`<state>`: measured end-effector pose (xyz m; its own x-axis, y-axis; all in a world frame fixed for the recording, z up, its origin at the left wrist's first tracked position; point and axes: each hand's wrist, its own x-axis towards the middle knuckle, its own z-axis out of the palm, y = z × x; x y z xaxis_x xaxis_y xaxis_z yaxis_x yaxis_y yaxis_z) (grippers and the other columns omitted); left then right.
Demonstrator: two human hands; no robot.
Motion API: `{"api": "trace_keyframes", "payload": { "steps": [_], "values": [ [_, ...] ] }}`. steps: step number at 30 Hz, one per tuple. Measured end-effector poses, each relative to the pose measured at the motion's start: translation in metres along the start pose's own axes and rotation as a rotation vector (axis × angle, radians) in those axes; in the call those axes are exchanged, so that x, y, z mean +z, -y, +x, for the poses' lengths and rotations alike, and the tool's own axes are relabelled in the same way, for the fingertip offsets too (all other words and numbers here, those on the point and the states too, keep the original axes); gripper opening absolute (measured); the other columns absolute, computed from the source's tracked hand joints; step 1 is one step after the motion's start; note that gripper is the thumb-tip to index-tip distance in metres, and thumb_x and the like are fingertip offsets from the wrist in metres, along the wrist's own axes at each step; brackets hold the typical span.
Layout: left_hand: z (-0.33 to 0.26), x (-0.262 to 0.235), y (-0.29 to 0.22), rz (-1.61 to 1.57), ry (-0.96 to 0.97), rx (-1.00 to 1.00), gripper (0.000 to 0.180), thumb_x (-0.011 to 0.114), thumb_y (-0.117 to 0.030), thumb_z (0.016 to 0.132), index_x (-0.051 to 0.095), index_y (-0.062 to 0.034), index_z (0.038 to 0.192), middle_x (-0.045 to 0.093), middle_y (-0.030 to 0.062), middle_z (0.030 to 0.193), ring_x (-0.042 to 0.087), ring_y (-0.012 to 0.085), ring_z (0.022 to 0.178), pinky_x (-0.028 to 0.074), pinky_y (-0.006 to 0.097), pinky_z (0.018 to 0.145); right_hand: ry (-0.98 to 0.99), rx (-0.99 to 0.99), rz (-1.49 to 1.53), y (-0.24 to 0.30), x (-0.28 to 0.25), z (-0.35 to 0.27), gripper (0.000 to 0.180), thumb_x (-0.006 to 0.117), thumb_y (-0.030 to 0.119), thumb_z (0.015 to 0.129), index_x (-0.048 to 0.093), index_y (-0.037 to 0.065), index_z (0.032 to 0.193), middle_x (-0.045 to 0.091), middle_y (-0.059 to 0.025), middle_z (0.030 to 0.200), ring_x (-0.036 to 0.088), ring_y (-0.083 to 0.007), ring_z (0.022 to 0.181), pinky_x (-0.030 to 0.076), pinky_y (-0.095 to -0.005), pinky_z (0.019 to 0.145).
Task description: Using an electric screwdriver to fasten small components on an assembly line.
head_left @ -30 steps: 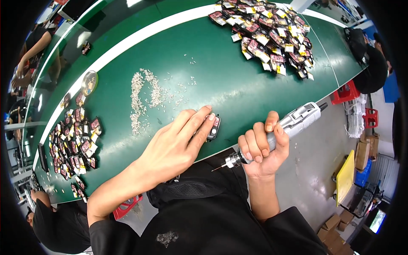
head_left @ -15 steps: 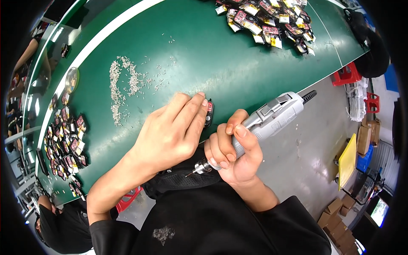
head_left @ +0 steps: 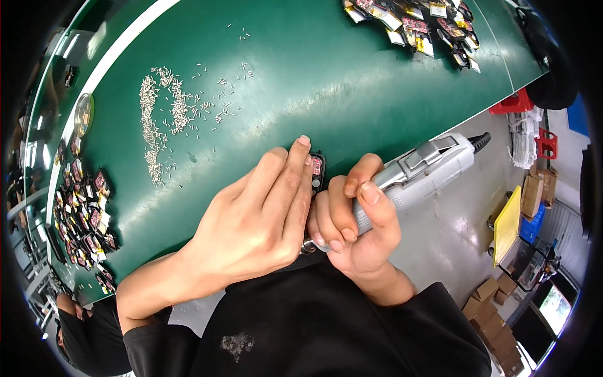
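Observation:
My left hand (head_left: 257,210) reaches over the near edge of the green table (head_left: 270,75), fingers together against a small black device (head_left: 317,173) with a red-and-white patterned face. Those fingers cover the device's left side; the thumb is hidden. Close beside it, my right hand (head_left: 358,220) is wrapped round a grey electric screwdriver (head_left: 418,173), whose cable end points up and right. The screwdriver's chuck and bit are mostly hidden behind my left hand. Loose small silver screws (head_left: 179,113) lie scattered on the table beyond my left hand.
Piles of similar black devices with white and yellow tabs (head_left: 418,25) lie at the far right and devices (head_left: 81,217) at the left. A round clear dish (head_left: 84,115) stands by the left edge. Red stools (head_left: 546,143), cardboard boxes (head_left: 493,320) and a yellow board (head_left: 507,226) stand at right.
The view has shifted a little. The screwdriver's bit end, visible before below my left hand, has moved behind that hand. Both hands keep their grips.

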<state>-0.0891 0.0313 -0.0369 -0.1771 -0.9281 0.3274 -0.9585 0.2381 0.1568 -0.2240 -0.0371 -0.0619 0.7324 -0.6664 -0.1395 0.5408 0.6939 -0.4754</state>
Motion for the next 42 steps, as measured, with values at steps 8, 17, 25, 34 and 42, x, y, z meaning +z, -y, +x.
{"api": "trace_keyframes", "payload": {
  "steps": [8, 17, 25, 34, 42],
  "values": [
    [-0.005, -0.003, 0.001, 0.049, 0.115, 0.064, 0.04, 0.065, 0.003, 0.062, 0.058, 0.0193, 0.098, 0.055, 0.0288, 0.114, 0.058, 0.0317, 0.086, 0.053, 0.035, 0.067, 0.399, -0.213, -0.293, 0.073, 0.009, 0.043, 0.027, 0.038, 0.033, 0.099, 0.048, 0.008, 0.102, 0.04, 0.0012, 0.055, 0.042, -0.0097, 0.044, 0.041, -0.0266, 0.051],
    [-0.007, 0.005, 0.002, 0.089, 0.013, 0.07, 0.037, 0.067, 0.002, 0.061, 0.06, 0.0174, 0.094, 0.06, 0.0265, 0.106, 0.059, 0.03, 0.084, 0.053, 0.034, 0.067, 0.427, -0.227, -0.382, 0.068, 0.009, 0.068, 0.035, 0.035, 0.038, 0.1, 0.053, 0.008, 0.097, 0.04, 0.0023, 0.054, 0.04, -0.0087, 0.044, 0.039, -0.0268, 0.05],
    [-0.005, 0.0, 0.002, 0.099, 0.093, 0.082, 0.037, 0.065, 0.002, 0.058, 0.062, 0.0158, 0.092, 0.062, 0.0251, 0.103, 0.058, 0.0287, 0.082, 0.053, 0.031, 0.067, 0.453, -0.194, -0.456, 0.065, 0.008, 0.072, 0.031, 0.035, 0.038, 0.1, 0.048, 0.01, 0.095, 0.039, 0.0027, 0.054, 0.038, -0.0081, 0.044, 0.038, -0.0252, 0.049],
    [-0.009, -0.001, 0.007, 0.091, 0.057, 0.088, 0.043, 0.062, -0.002, 0.055, 0.061, 0.0165, 0.093, 0.058, 0.0281, 0.109, 0.055, 0.0297, 0.087, 0.051, 0.032, 0.074, 0.657, -0.168, -0.748, 0.06, 0.028, 0.079, 0.024, 0.04, 0.032, 0.099, 0.042, 0.01, 0.089, 0.039, 0.0039, 0.055, 0.034, -0.0052, 0.041, 0.034, -0.0218, 0.045],
    [-0.029, -0.008, 0.002, 0.073, 0.019, 0.039, 0.041, 0.058, -0.01, 0.063, 0.062, 0.0138, 0.097, 0.059, 0.024, 0.111, 0.057, 0.0289, 0.094, 0.051, 0.032, 0.082, 0.682, -0.181, -0.424, 0.047, 0.027, 0.078, 0.037, 0.059, 0.035, 0.091, 0.04, 0.006, 0.106, 0.037, 0.0063, 0.047, 0.035, -0.0052, 0.036, 0.031, -0.0188, 0.039]
  ]
}}
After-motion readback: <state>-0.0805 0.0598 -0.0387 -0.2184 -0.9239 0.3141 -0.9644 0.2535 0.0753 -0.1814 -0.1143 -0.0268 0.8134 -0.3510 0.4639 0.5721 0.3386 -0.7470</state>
